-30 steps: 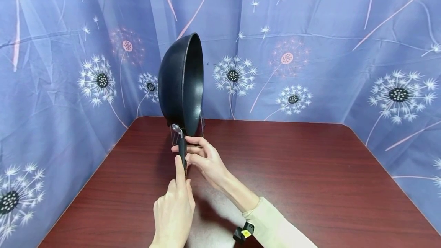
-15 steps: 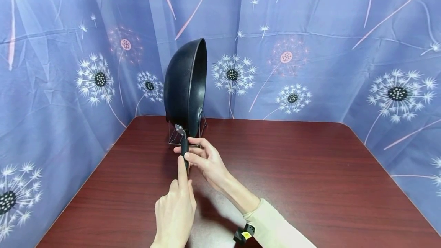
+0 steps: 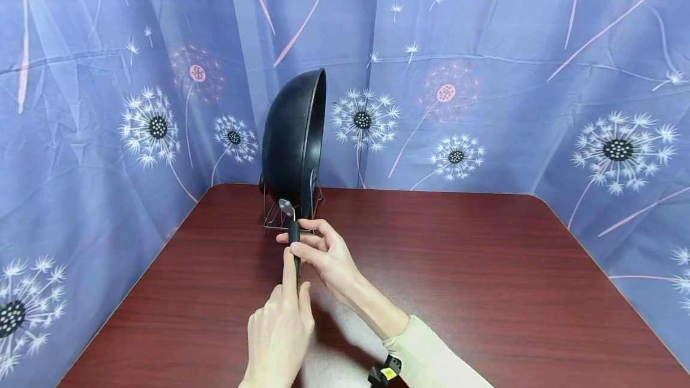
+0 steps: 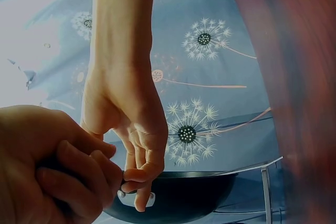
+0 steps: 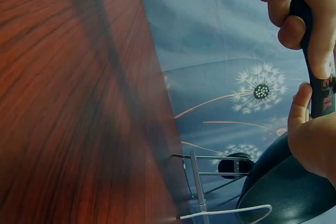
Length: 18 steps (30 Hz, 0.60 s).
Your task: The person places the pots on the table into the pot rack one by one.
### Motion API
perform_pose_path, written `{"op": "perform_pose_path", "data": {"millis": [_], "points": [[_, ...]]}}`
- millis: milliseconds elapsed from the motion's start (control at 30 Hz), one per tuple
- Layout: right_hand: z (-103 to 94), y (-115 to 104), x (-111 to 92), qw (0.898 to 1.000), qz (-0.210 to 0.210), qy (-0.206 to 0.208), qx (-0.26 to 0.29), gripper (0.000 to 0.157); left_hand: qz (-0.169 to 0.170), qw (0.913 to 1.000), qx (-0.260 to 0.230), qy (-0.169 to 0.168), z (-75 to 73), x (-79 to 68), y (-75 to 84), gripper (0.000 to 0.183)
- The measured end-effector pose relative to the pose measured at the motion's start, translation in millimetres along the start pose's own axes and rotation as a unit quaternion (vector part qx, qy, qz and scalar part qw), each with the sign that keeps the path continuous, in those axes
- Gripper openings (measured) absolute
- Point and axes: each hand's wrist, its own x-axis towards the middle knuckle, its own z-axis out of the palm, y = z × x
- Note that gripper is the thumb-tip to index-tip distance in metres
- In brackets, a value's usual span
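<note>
A black wok [image 3: 291, 136] stands on edge, its rounded back to the left and its hollow to the right. Its lower part is between the wires of a metal rack [image 3: 313, 179] on the table. My left hand [image 3: 280, 328] grips the rear of the black handle [image 3: 293, 233], index finger stretched along it. In the right wrist view the left hand's other fingers [image 5: 291, 32] curl round that grip. Farther forward, my right hand [image 3: 331, 262] pinches the handle between thumb and fingers, close to the metal bracket [image 3: 286, 207]. The wok's bowl [image 4: 184, 198] lies beyond both hands in the left wrist view.
The dark red wooden table [image 3: 458, 280] extends far to the right of the rack. Blue curtains with dandelion prints [image 3: 409, 29] hang round its back and sides. A small black device with a yellow mark [image 3: 387, 371] is at the right wrist.
The wok has come down and slightly right into the rack, its hollow turning further from view. Both hands have shifted a little right with the handle, keeping their hold.
</note>
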Motion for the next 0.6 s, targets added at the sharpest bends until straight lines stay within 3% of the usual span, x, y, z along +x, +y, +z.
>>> {"op": "perform_pose_path", "data": {"millis": [333, 600], "points": [[-3.5, -0.4, -3.6, 1.0, -0.005, 0.004, 0.0, 0.038, -0.035, 0.9964, -0.06, -0.05, -1.5, -1.7, 3.5, 0.059], [-7.8, 0.3, -7.6, 1.0, 0.005, 0.01, 0.001, 0.038, -0.025, 0.9971, -0.057, -0.043, 1.2, -4.8, 6.2, 0.061]]}}
